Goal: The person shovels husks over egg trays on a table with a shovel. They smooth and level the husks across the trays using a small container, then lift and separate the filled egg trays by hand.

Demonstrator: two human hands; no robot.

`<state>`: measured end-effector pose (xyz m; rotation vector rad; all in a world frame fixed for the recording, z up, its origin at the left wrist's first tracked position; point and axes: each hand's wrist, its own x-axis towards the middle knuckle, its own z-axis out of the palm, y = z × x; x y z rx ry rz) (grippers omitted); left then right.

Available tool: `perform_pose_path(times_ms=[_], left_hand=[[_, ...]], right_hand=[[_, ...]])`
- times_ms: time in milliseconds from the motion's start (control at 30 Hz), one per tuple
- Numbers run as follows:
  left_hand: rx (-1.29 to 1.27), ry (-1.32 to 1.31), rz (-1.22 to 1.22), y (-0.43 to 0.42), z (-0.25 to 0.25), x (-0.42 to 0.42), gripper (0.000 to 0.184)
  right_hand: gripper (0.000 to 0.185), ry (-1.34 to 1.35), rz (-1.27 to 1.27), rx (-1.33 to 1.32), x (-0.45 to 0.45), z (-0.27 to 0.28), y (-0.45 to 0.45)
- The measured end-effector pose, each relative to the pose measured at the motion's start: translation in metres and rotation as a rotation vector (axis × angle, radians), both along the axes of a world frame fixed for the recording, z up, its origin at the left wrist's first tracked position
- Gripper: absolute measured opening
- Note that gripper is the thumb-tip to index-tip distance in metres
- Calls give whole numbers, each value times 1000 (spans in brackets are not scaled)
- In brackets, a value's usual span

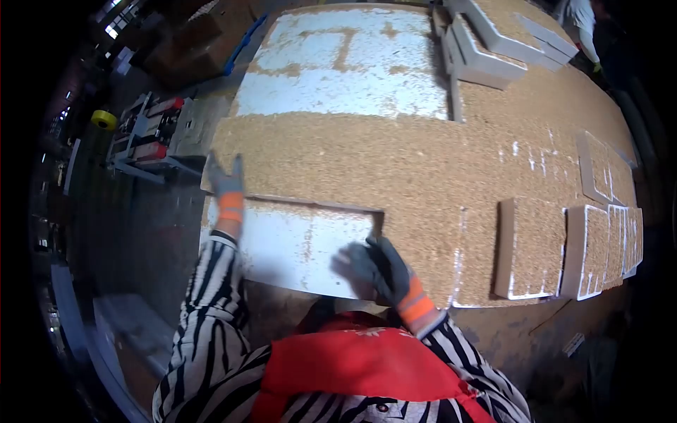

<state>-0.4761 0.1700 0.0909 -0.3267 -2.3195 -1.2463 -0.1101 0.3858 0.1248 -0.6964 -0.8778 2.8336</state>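
My left hand [226, 185], in a grey glove with an orange cuff, lies at the left edge of a tan, grainy board [317, 151] with its fingers apart. My right hand [388, 271], gloved the same way, is over the right part of a white panel [282, 240], near the board's cut-out corner. Its fingers are smeared by motion, and I cannot tell whether it holds anything. The white panel has tan crumbs on it and sits in front of the board, close to my body.
Another white surface [345, 63] with tan patches lies at the back. Thick grainy blocks [532, 247] with white edges stand at the right; more blocks [486, 60] are stacked at the back right. A metal stand [151, 137] is at the left. Another person [580, 28] stands at the far right.
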Motion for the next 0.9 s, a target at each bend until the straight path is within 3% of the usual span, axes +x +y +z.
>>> perform_pose_path(times_ms=[33,67,100,133,167,200,267,300,367,500,600,700,733,800,867,900], left_hand=[[-424,-3,281,-54,-5,-40,70],[-441,-209,327,-95,-14,-72,73],[-251,-418,49,-153,-58,-126,65],[146,-626,-335,-194,-117,-171,66],[544,-923,-610,-234,-174,-215,68],[237,-894,-479,-228,-148,-200,67],[-464,-703,-268,-193,-108,-175,65],[-663,-634,-242,-187,-105,-176,64],[-751,-575,-213,-173,-93,-168,62],[30,-935,-385,-153,-59,-157,63],[328,-1048,-458,-164,-91,-175,64],[-19,-895,-383,-144,-45,-157,62],[-7,-835,-321,-143,-48,-153,60],[-55,-761,-379,-158,-74,-176,59],[-9,-785,-428,-162,-69,-178,58],[66,-832,-429,-161,-45,-174,58]], right_hand=[[46,-4,-85,223,-28,-35,-17],[50,-39,-175,450,-56,-70,-34],[51,-81,-226,759,-78,-90,-38],[53,-170,-297,1067,-100,-109,-43],[52,-174,-370,1021,-112,-111,-43],[51,-174,-443,976,-123,-112,-43],[61,-350,-374,1197,-134,-107,-36],[66,-447,-300,1309,-133,-103,-33],[71,-508,-223,1449,-132,-98,-29],[72,-530,-149,1632,-137,-91,-29],[75,-529,-153,1733,-134,-95,-30],[66,-693,-69,1608,-131,-116,-20],[58,-537,-297,1031,-139,-126,-15],[47,-378,-499,455,-159,-159,-9],[42,-453,-482,581,-167,-161,-17],[41,-518,-441,398,-180,-136,-27]])
